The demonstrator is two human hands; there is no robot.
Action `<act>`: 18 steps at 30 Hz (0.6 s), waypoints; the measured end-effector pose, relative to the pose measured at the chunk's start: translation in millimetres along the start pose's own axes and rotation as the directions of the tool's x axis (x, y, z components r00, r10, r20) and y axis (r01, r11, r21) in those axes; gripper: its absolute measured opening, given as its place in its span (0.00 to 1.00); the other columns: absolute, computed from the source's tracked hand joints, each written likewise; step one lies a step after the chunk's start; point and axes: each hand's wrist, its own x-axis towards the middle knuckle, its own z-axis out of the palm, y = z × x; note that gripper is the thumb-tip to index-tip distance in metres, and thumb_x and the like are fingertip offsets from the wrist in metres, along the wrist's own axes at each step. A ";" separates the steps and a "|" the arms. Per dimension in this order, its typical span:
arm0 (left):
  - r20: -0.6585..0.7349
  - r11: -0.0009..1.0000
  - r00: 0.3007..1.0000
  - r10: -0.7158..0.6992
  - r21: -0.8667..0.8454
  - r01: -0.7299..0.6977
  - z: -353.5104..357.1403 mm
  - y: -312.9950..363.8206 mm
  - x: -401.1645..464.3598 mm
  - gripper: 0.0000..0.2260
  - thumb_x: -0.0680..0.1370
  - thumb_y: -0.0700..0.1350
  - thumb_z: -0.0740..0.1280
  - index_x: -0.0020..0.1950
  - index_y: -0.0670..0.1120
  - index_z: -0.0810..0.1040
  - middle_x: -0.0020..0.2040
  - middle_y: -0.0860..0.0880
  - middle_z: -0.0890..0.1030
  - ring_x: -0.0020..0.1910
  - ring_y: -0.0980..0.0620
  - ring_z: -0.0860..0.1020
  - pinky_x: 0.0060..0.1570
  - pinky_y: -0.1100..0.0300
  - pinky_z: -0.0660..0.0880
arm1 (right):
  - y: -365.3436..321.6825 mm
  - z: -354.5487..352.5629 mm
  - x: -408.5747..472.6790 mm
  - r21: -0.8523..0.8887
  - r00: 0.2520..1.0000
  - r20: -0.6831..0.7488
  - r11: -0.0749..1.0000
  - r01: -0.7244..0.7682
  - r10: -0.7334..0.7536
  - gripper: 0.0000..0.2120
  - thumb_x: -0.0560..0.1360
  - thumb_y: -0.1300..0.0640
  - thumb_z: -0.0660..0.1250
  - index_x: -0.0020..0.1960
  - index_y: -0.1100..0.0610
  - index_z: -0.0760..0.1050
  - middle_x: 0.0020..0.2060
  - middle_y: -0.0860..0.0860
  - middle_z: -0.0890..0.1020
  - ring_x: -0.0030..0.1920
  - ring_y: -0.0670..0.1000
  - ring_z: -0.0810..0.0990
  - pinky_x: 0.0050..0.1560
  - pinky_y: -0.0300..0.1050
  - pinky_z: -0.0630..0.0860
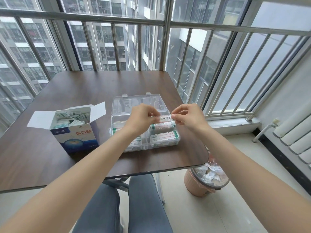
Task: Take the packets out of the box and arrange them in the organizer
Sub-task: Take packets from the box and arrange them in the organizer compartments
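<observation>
Left hand (pixel 144 117) and right hand (pixel 188 117) each pinch an end of one packet (pixel 165 118) above organizer (pixel 146 130); box (pixel 74 126) at 9 o'clock on worktop (pixel 75 91).

Both forearms reach forward; left hand (pixel 143 117) and right hand (pixel 188 116) curl inward (each grip pinched).

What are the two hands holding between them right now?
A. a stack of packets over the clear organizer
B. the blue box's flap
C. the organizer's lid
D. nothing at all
A: the left hand and right hand each pinch one end of a stack of packets above the clear organizer, away from the blue box.
</observation>
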 end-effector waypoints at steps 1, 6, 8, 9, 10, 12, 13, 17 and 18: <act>0.010 1.000 1.000 0.004 0.031 -0.004 3.2 1.0 0.5 0.07 0.73 0.40 0.72 0.49 0.41 0.84 0.41 0.48 0.80 0.43 0.52 0.77 0.46 0.62 0.71 | 2.6 1.8 1.1 -0.088 1.000 -0.015 0.996 0.014 -0.016 0.02 0.71 0.66 0.71 0.43 0.62 0.80 0.33 0.55 0.82 0.31 0.48 0.78 0.36 0.37 0.79; 0.037 0.988 0.999 0.017 0.153 -0.022 13.4 2.2 2.7 0.06 0.73 0.37 0.71 0.49 0.38 0.84 0.46 0.42 0.83 0.47 0.47 0.79 0.45 0.63 0.69 | 8.2 10.6 4.0 -0.356 0.996 0.011 0.930 0.086 -0.088 0.02 0.69 0.64 0.72 0.42 0.61 0.81 0.38 0.55 0.81 0.42 0.51 0.79 0.47 0.44 0.76; 0.066 0.977 0.998 0.025 0.209 -0.038 13.6 0.9 2.6 0.07 0.73 0.38 0.71 0.49 0.38 0.84 0.48 0.41 0.84 0.50 0.45 0.78 0.46 0.63 0.67 | 6.9 11.5 3.5 -0.418 0.994 0.022 0.903 0.103 -0.103 0.03 0.70 0.63 0.72 0.44 0.61 0.81 0.39 0.54 0.81 0.44 0.50 0.77 0.46 0.40 0.71; 0.077 0.968 0.997 0.030 0.246 -0.048 13.1 0.0 2.3 0.07 0.73 0.39 0.71 0.50 0.39 0.84 0.48 0.41 0.83 0.51 0.45 0.78 0.47 0.63 0.67 | 6.3 11.6 3.4 -0.439 0.994 0.029 0.892 0.109 -0.107 0.04 0.71 0.62 0.72 0.44 0.61 0.81 0.41 0.54 0.81 0.44 0.51 0.77 0.45 0.40 0.70; 0.082 0.958 0.996 0.030 0.280 -0.052 12.6 -1.3 2.5 0.07 0.74 0.40 0.71 0.50 0.41 0.84 0.48 0.41 0.83 0.52 0.44 0.77 0.50 0.61 0.68 | 6.3 11.4 3.7 -0.457 0.993 0.039 0.882 0.115 -0.110 0.04 0.71 0.61 0.72 0.45 0.60 0.81 0.42 0.55 0.81 0.45 0.51 0.77 0.46 0.40 0.70; 0.080 0.946 0.997 0.015 0.322 -0.040 10.8 -5.0 3.7 0.07 0.73 0.44 0.72 0.49 0.44 0.84 0.48 0.42 0.81 0.54 0.44 0.75 0.53 0.55 0.72 | 7.0 11.7 4.4 -0.497 0.992 0.066 0.858 0.129 -0.111 0.04 0.71 0.59 0.72 0.45 0.59 0.81 0.44 0.55 0.82 0.48 0.53 0.78 0.50 0.43 0.73; 0.082 0.941 0.997 -0.003 0.338 -0.025 9.3 -6.2 4.3 0.07 0.73 0.46 0.72 0.49 0.45 0.84 0.49 0.42 0.81 0.54 0.44 0.75 0.53 0.52 0.73 | 7.4 12.1 4.8 -0.516 0.991 0.079 0.846 0.134 -0.109 0.03 0.71 0.58 0.72 0.44 0.57 0.81 0.45 0.56 0.81 0.50 0.53 0.78 0.52 0.45 0.74; 0.092 0.926 0.991 -0.096 0.373 0.055 4.4 -7.2 6.1 0.10 0.71 0.50 0.73 0.46 0.45 0.85 0.47 0.43 0.81 0.51 0.44 0.77 0.49 0.51 0.76 | 6.8 12.5 5.8 -0.559 0.990 0.109 0.817 0.139 -0.093 0.02 0.71 0.55 0.72 0.43 0.53 0.81 0.47 0.55 0.79 0.50 0.54 0.78 0.53 0.50 0.75; 0.092 0.923 0.989 -0.112 0.377 0.069 4.4 -7.1 6.6 0.10 0.71 0.51 0.73 0.46 0.45 0.84 0.46 0.43 0.81 0.50 0.44 0.77 0.48 0.52 0.76 | 5.9 12.1 6.3 -0.572 0.989 0.119 0.807 0.144 -0.093 0.03 0.71 0.54 0.72 0.43 0.53 0.81 0.47 0.55 0.79 0.49 0.54 0.78 0.52 0.49 0.76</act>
